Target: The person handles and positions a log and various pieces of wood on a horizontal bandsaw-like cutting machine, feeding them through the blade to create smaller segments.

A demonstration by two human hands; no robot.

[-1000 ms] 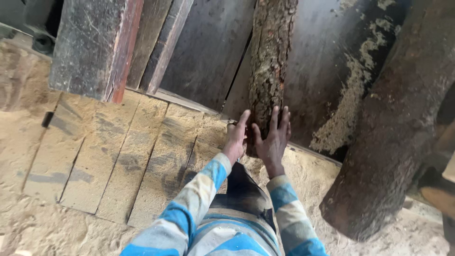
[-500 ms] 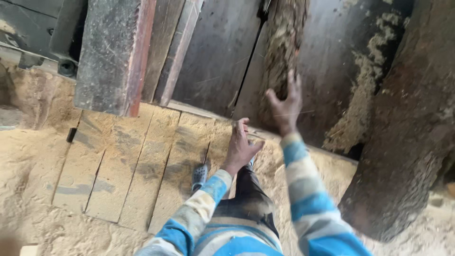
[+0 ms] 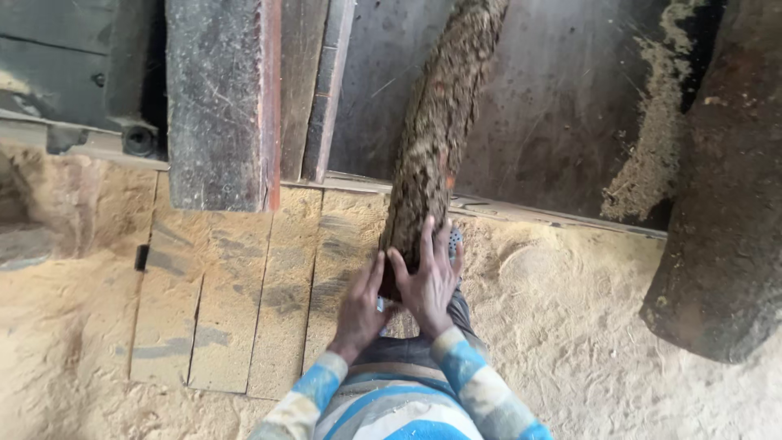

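We found the right hand spread wide, fingers extended, palm pressed flat against the near end of the bark-covered log. The left hand lay just beside it, fingers likewise open and resting at the log's lower edge; neither hand was closed around the log.

The log ran away from us at a slight tilt, its near end over the sawdust-covered floor planks and its far length lying on the dark metal platform. In our judgement, most of the log was already on the platform, with only the near end left overhanging.

To the left stood a thick squared timber with thinner boards beside it. At the right, well apart, lay a much larger log. Loose sawdust covered the ground.
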